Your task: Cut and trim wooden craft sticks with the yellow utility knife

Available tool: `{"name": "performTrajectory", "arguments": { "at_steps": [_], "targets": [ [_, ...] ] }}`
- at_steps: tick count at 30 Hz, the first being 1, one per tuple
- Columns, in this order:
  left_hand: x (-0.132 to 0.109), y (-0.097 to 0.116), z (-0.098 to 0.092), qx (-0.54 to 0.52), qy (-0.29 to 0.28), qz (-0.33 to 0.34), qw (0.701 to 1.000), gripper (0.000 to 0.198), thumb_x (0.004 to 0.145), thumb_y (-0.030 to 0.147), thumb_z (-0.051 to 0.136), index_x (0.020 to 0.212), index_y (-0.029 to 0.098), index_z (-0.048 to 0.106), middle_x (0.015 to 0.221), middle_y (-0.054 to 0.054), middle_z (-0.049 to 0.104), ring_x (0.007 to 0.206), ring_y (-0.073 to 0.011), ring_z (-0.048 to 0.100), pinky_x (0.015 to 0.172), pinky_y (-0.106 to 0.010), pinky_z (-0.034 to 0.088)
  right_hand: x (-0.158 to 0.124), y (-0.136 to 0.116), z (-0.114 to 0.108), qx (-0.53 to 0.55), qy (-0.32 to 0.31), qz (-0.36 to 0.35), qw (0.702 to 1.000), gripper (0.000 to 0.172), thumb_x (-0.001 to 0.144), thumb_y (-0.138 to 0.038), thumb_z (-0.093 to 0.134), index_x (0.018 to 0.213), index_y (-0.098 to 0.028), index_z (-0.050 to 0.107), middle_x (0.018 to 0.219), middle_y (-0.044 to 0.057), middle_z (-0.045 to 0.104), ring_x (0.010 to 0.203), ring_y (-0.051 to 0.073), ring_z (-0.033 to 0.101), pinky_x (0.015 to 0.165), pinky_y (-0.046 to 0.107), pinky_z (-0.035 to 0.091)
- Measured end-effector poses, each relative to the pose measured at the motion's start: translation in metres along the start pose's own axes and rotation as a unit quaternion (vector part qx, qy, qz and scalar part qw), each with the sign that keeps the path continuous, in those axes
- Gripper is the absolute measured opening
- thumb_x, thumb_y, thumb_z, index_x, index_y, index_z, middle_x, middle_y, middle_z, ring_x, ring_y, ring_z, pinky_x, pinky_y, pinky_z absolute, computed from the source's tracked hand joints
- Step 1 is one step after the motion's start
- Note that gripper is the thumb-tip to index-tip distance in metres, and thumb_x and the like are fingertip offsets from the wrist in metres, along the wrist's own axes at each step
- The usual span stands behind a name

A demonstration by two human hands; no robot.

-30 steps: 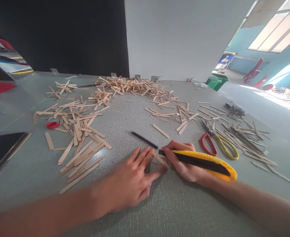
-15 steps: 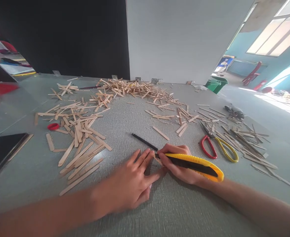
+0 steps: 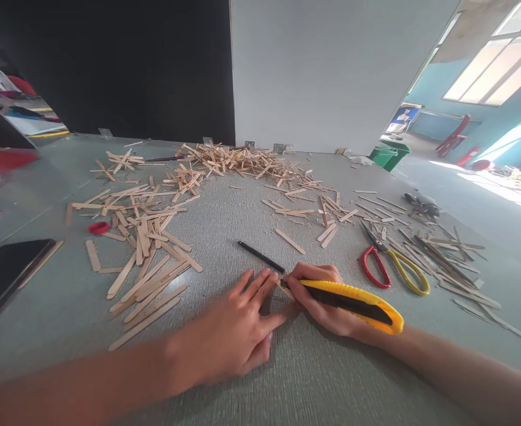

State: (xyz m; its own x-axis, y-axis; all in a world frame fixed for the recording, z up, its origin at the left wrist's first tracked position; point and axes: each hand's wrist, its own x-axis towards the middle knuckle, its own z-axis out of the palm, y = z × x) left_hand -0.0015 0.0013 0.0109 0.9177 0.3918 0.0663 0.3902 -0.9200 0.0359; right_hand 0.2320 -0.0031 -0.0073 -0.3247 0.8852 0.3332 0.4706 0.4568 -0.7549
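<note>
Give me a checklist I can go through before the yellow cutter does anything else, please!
1. Right hand gripping the yellow cutter: ok, the fingers are wrapped around its front part.
2. Left hand on the small wooden stick: ok, its fingertips are at the stick's far end.
3. Left fingers well away from the cutter's front end: not ok, they look very close.
4. How much blade is out: cannot tell, the hands hide it.
5. Black pen out of the way: not ok, I'd say; its near end lies right by the fingertips.
6. Scissors apart from both hands: ok, they lie off to the right.
</note>
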Motion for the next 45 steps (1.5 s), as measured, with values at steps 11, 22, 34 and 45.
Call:
{"name": "performTrajectory", "arguments": {
  "at_steps": [11, 22, 34, 45],
  "targets": [
    [0.0004, -0.0019, 0.0014, 0.010, 0.000, 0.005, 1.000, 0.077, 0.103, 0.029, 0.052, 0.171, 0.024, 0.015, 0.159, -0.030, 0.047, 0.151, -0.0412, 0.044, 0.118, -0.058, 0.042, -0.0027, -0.0012, -0.0009, -0.004, 0.004, 0.001, 1.000, 0.035, 0.104, -0.032, 0.053, 0.070, -0.024, 0.046, 0.059, -0.005, 0.048, 0.052, 0.011, 0.042, 0.052, 0.027, 0.036],
    [0.0007, -0.0015, -0.0031, 0.046, 0.026, 0.022, 0.998, 0.074, 0.100, 0.033, 0.058, 0.167, 0.018, 0.031, 0.153, -0.025, 0.056, 0.141, -0.0419, 0.055, 0.115, -0.054, 0.042, 0.0026, -0.0013, -0.0041, -0.021, 0.024, 0.026, 0.999, 0.029, 0.105, -0.037, 0.054, 0.082, -0.022, 0.064, 0.060, -0.005, 0.059, 0.053, 0.012, 0.052, 0.059, 0.029, 0.043],
    [0.0001, -0.0019, -0.0038, 0.047, 0.022, 0.024, 0.998, 0.060, 0.100, 0.031, 0.057, 0.158, 0.020, 0.046, 0.154, -0.023, 0.056, 0.140, -0.0413, 0.057, 0.114, -0.054, 0.043, 0.0025, -0.0027, -0.0029, -0.026, 0.012, 0.025, 0.999, 0.032, 0.105, -0.039, 0.053, 0.078, -0.022, 0.060, 0.063, -0.004, 0.060, 0.055, 0.012, 0.054, 0.061, 0.027, 0.044],
    [-0.0002, -0.0024, -0.0025, 0.046, -0.003, 0.018, 0.999, 0.063, 0.102, 0.031, 0.051, 0.163, 0.020, 0.038, 0.157, -0.028, 0.051, 0.148, -0.0420, 0.048, 0.115, -0.057, 0.045, 0.0006, -0.0009, -0.0018, -0.017, 0.008, 0.020, 1.000, 0.030, 0.105, -0.037, 0.054, 0.079, -0.023, 0.060, 0.064, -0.003, 0.060, 0.056, 0.012, 0.054, 0.058, 0.026, 0.043]
  ]
}}
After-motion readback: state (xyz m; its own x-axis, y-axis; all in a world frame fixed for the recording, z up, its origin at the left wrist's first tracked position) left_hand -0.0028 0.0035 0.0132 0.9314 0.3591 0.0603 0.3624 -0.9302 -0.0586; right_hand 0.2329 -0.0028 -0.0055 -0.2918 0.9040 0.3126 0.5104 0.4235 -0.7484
